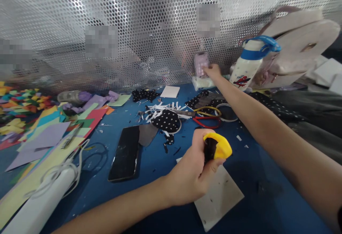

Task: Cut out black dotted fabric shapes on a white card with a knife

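My left hand is closed around a small curved piece, bright yellow outside and dark inside; I cannot make out what it is. Below that hand lies a light square card with dark specks. My right hand reaches to the back, a fingertip on the lit screen of an upright phone. The phone leans against the perforated metal panel, on a whitish packet. Between the arms are scissors with one yellow and one red handle, beside a black polka-dot fabric piece and white paper strips.
A dark phone lies flat left of centre. Coloured paper sheets, a white power strip with a cable, and a clear jar are on the left. A white-blue bottle and a pale backpack stand right.
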`<control>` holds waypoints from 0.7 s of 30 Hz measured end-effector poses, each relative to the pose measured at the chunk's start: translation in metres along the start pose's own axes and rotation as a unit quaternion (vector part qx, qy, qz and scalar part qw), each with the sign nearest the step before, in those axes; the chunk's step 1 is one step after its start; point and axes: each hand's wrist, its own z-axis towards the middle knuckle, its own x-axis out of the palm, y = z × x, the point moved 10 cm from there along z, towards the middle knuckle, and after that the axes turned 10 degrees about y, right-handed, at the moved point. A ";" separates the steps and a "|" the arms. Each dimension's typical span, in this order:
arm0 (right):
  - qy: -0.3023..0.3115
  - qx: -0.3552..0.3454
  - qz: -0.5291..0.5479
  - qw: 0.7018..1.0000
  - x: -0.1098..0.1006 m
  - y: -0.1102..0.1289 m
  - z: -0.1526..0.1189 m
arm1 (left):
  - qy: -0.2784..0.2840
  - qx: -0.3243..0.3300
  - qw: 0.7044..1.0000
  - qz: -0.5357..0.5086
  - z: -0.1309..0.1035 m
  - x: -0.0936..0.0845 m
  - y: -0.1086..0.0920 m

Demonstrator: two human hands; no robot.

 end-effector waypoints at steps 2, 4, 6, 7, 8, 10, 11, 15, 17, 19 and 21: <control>0.001 0.002 0.006 1.000 0.001 0.002 0.001 | -0.001 -0.002 1.000 0.001 0.000 0.000 0.001; 0.002 0.005 0.010 1.000 0.002 0.004 0.002 | -0.005 -0.004 1.000 0.001 -0.001 0.001 0.002; 0.001 0.007 0.014 1.000 0.003 0.005 0.002 | -0.007 -0.003 1.000 0.001 -0.001 0.001 0.002; 0.000 0.008 0.017 1.000 0.003 0.005 0.003 | -0.006 -0.002 1.000 0.001 -0.001 0.002 0.003; -0.001 0.006 0.020 1.000 0.003 0.005 0.004 | -0.006 -0.001 1.000 0.002 -0.001 0.002 0.003; -0.002 -0.001 0.031 1.000 0.004 0.005 0.005 | -0.007 -0.002 1.000 0.004 -0.001 0.001 0.004; -0.004 -0.007 0.036 0.999 0.003 0.005 0.005 | -0.006 -0.001 1.000 0.006 -0.001 0.000 0.004; -0.012 -0.029 0.047 0.998 -0.001 0.001 0.003 | -0.006 -0.003 1.000 0.010 -0.001 -0.001 0.003; -0.015 -0.037 0.044 0.998 -0.004 0.000 0.001 | -0.008 -0.005 1.000 0.014 -0.001 -0.001 0.003; -0.018 -0.045 0.036 0.998 -0.006 0.000 -0.001 | -0.008 -0.006 1.000 0.019 -0.002 0.001 0.003; -0.022 -0.053 0.026 0.998 -0.007 0.002 -0.003 | -0.004 -0.006 1.000 0.024 -0.002 0.003 0.002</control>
